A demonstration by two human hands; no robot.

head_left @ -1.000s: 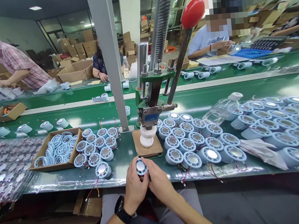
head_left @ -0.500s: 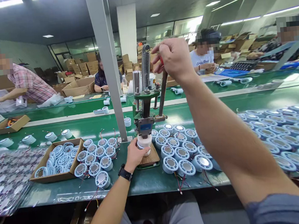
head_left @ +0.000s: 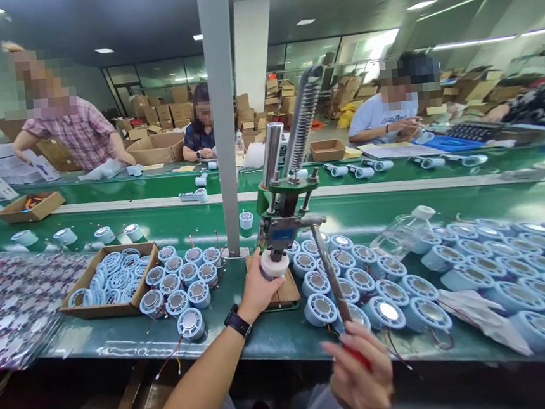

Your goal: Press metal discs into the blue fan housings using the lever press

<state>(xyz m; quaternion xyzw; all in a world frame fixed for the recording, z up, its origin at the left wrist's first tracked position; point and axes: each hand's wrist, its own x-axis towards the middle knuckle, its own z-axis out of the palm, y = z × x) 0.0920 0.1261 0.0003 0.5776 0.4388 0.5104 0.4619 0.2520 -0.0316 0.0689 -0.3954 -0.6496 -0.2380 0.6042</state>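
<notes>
A hand-operated press (head_left: pixel 281 229) with a tall spring stands tilted in view, its white round pressing block (head_left: pixel 274 265) lowered. My left hand (head_left: pixel 259 288), a dark watch on the wrist, curls round the piece beneath that block, which is mostly hidden by the fingers. Under it lies a wooden base plate (head_left: pixel 287 294). My right hand (head_left: pixel 362 371), somewhat blurred, is wrapped round the red grip of the press lever (head_left: pixel 330 269), which slants down toward me. Several light-blue round motor housings (head_left: pixel 320 309) with wires stand close to the lever.
To the left, a cardboard box (head_left: pixel 112 306) holds blue rings, beside more housings (head_left: pixel 190 324) and bagged parts (head_left: pixel 9 310). A grey post (head_left: pixel 224 119) rises behind the press. At right lie a clear plastic bottle (head_left: pixel 401 231) and many housings. Several people work across the green bench.
My right hand has swung the lever from raised down toward the front edge. The left hand stays at the press. The view has shifted, so the press appears farther right and more tilted.
</notes>
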